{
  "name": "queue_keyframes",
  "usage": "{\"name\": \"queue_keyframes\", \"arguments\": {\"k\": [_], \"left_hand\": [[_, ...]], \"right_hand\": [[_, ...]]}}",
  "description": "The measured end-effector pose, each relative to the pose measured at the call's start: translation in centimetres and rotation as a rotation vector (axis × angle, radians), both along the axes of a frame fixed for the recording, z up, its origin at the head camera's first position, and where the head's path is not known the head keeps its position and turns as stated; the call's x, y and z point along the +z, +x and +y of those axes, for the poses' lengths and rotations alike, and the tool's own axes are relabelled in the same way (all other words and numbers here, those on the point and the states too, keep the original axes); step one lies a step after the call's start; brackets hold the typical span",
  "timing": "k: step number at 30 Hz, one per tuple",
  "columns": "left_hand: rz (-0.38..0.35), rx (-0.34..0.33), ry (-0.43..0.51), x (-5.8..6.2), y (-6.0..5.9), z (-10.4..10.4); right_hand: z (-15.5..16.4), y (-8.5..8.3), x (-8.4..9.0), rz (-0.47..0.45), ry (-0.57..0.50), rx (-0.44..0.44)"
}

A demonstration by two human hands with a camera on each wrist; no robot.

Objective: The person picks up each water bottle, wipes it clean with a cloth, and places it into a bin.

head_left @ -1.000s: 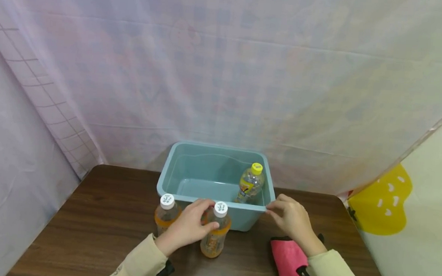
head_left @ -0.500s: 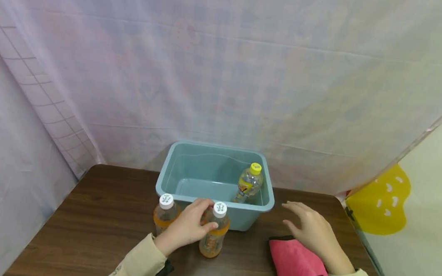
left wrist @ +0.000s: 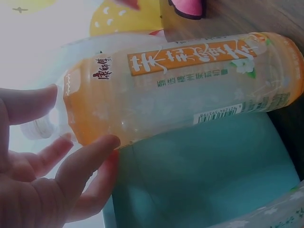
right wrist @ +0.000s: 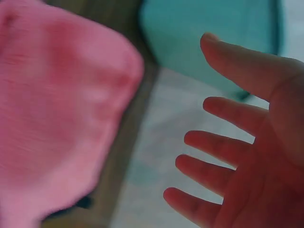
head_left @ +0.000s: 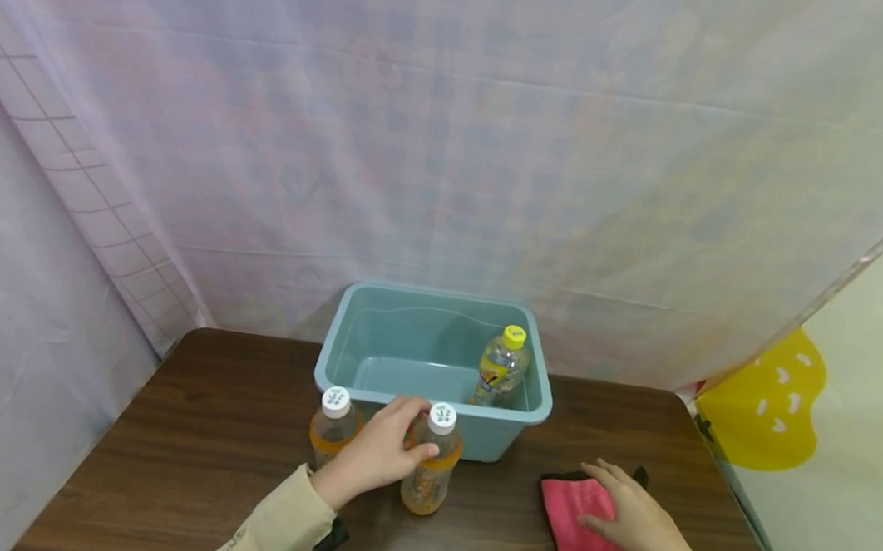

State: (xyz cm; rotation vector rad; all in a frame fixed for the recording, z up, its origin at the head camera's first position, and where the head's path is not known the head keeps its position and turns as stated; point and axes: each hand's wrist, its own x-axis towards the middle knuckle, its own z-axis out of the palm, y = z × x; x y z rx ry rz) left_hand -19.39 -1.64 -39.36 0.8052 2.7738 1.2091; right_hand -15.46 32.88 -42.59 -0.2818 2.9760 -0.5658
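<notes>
Left hand [head_left: 375,453] wrapped around the shoulder of an orange tea bottle [head_left: 430,462], white cap up, standing on the tabletop [head_left: 201,429] right against the front wall of the teal bin [head_left: 437,354]. Wrist view backs it up: fingers [left wrist: 90,156] and thumb curled round the bottle's upper part, near the neck. Second orange bottle [head_left: 334,426] at roughly 9 o'clock from the held one, just beside it, untouched. Yellow-capped bottle [head_left: 502,366] already inside the bin, leaning in the 2 o'clock corner.

Right hand [head_left: 627,518] over at 3 o'clock, fingers spread and relaxed, over the pink cloth [head_left: 589,533], gripping nothing. Can't quite tell if resting on it or hovering just above.

Stuff that could go sideways, guessing here:
- grip sits high on the bottle, so could swing or slip on a lift
- bin rim right there at 12 o'clock, easy to clip with the bottle's base
- neighbour bottle close enough to get knocked over by the wrist
- leaning bottle could get bumped on the way in
</notes>
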Motion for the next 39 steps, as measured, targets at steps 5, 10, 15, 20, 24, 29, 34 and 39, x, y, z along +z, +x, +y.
{"name": "queue_keyframes", "arguments": {"k": [5, 10, 15, 20, 24, 29, 34, 39], "left_hand": [[0.05, -0.011, 0.011, 0.0, 0.2, -0.1], [0.05, -0.009, 0.011, -0.1, 0.2, -0.1], [0.022, 0.0, -0.008, -0.2, 0.0, -0.1], [0.022, -0.002, -0.006, 0.0, 0.1, -0.1], [0.005, -0.006, 0.003, 0.1, 0.1, 0.0], [0.012, -0.007, 0.001, 0.0, 0.0, 0.1], [0.043, -0.009, -0.011, 0.0, 0.0, 0.1], [0.021, -0.005, -0.019, 0.0, 0.0, 0.1]], "right_hand": [[1.2, -0.3, -3.1, -0.116, -0.02, -0.052], [1.9, -0.5, -5.3, -0.15, -0.003, -0.07], [2.2, -0.5, -6.8, -0.171, 0.011, -0.062], [2.2, -0.6, -7.3, -0.178, 0.052, -0.082], [2.1, -0.8, -7.3, -0.181, 0.066, -0.095], [2.0, -1.1, -7.5, -0.176, 0.082, -0.104], [2.0, -1.3, -8.0, -0.185, 0.092, -0.097], [1.9, -1.2, -8.2, -0.139, 0.107, -0.093]]}}
